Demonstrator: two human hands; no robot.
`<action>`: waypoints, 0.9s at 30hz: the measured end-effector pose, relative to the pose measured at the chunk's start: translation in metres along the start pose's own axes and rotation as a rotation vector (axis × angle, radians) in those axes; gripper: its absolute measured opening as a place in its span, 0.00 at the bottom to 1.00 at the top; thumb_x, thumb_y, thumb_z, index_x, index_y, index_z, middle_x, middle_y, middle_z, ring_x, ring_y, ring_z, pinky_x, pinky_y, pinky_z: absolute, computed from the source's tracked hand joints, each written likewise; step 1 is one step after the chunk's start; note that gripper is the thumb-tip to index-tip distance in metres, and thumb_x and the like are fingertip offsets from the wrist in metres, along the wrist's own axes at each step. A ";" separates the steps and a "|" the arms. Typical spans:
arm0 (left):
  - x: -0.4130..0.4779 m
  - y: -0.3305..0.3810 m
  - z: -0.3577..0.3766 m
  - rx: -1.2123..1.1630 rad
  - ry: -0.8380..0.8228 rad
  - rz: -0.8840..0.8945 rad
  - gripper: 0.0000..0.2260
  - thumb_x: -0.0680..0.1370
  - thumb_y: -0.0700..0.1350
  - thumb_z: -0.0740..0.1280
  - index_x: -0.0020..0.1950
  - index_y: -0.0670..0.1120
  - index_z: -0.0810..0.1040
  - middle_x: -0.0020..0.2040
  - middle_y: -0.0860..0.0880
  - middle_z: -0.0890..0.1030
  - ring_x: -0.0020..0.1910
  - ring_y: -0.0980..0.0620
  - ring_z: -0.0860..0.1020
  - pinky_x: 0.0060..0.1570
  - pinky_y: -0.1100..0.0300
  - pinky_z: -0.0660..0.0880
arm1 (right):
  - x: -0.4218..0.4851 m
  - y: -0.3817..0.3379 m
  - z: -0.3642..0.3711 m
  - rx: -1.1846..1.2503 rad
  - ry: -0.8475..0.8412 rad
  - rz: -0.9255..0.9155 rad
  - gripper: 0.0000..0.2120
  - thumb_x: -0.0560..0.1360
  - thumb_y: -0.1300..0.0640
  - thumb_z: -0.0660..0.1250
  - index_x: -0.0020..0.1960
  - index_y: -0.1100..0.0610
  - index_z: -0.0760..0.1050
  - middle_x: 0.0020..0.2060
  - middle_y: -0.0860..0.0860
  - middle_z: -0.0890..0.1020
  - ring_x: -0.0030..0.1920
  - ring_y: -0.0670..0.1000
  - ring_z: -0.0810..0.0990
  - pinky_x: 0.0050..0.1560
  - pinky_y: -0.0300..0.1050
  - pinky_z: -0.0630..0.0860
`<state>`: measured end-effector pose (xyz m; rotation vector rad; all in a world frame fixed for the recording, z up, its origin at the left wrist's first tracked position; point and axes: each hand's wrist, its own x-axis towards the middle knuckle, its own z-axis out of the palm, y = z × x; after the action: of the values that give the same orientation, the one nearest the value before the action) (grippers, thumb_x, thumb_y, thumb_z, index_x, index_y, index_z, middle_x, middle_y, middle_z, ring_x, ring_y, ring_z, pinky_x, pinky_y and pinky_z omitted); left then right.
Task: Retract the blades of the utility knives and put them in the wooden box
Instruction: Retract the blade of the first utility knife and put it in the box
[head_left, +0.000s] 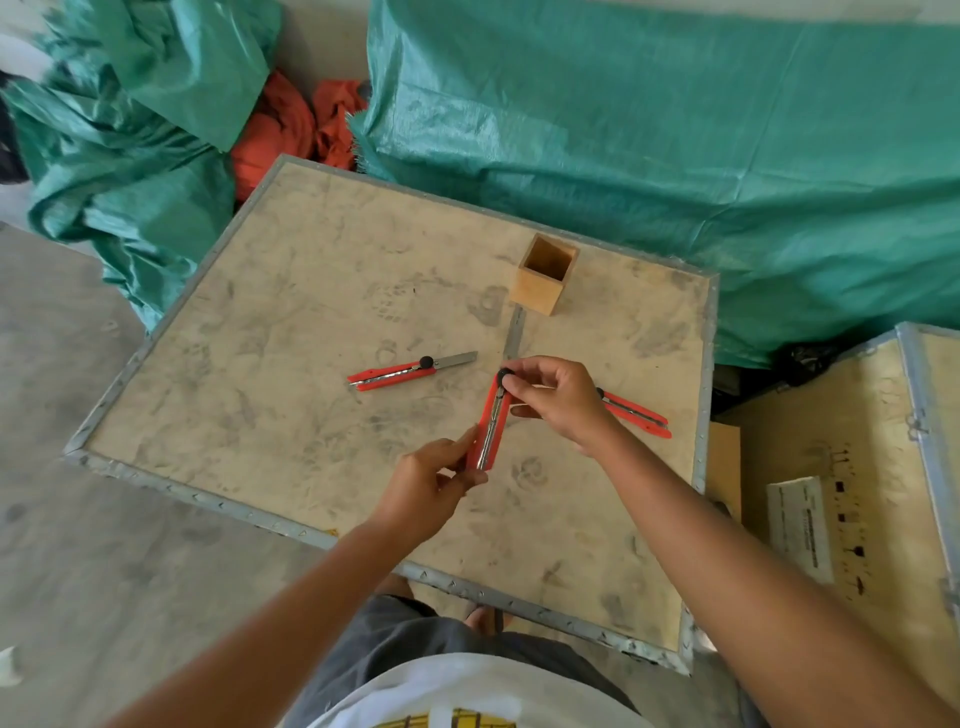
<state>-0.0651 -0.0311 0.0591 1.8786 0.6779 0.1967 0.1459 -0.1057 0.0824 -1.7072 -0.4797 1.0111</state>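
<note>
I hold a red utility knife (489, 423) above the plywood crate top (291, 322). My left hand (431, 480) grips its rear end. The fingers of my right hand (558, 397) pinch the black knob at its front. Its grey blade (514, 335) sticks out toward the wooden box (543, 278), which stands open and upright at the back. A second red knife (410, 370) lies to the left with its blade out. A third red knife (636, 414) lies to the right, its front part hidden behind my right hand.
Green tarpaulin (675, 145) is heaped behind and to the left of the crate, with orange cloth (291, 130) between the heaps. Another plywood crate (852, 467) with a paper label stands at the right. Grey concrete floor (104, 519) lies on the left.
</note>
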 end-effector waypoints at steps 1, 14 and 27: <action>-0.004 0.004 0.001 -0.035 0.014 0.004 0.27 0.75 0.41 0.73 0.72 0.51 0.71 0.48 0.55 0.82 0.44 0.53 0.81 0.45 0.53 0.82 | -0.007 -0.004 0.000 0.022 -0.018 -0.020 0.12 0.78 0.62 0.72 0.61 0.61 0.82 0.52 0.56 0.87 0.48 0.51 0.88 0.46 0.45 0.86; -0.019 0.037 0.004 -0.245 0.124 0.042 0.26 0.74 0.36 0.73 0.62 0.63 0.76 0.49 0.51 0.86 0.49 0.54 0.83 0.51 0.57 0.81 | -0.078 -0.016 -0.006 -0.305 -0.208 -0.117 0.10 0.79 0.56 0.72 0.59 0.49 0.85 0.43 0.38 0.87 0.42 0.45 0.84 0.44 0.41 0.81; -0.018 0.052 -0.004 -0.242 0.106 0.109 0.24 0.69 0.47 0.75 0.61 0.67 0.76 0.47 0.49 0.86 0.47 0.52 0.83 0.50 0.56 0.81 | -0.090 -0.024 -0.003 -0.314 -0.114 -0.246 0.09 0.75 0.55 0.76 0.54 0.48 0.82 0.47 0.42 0.85 0.44 0.39 0.81 0.41 0.34 0.77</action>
<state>-0.0633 -0.0510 0.1103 1.6817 0.5951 0.4323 0.1016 -0.1638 0.1395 -1.8142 -0.9397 0.8893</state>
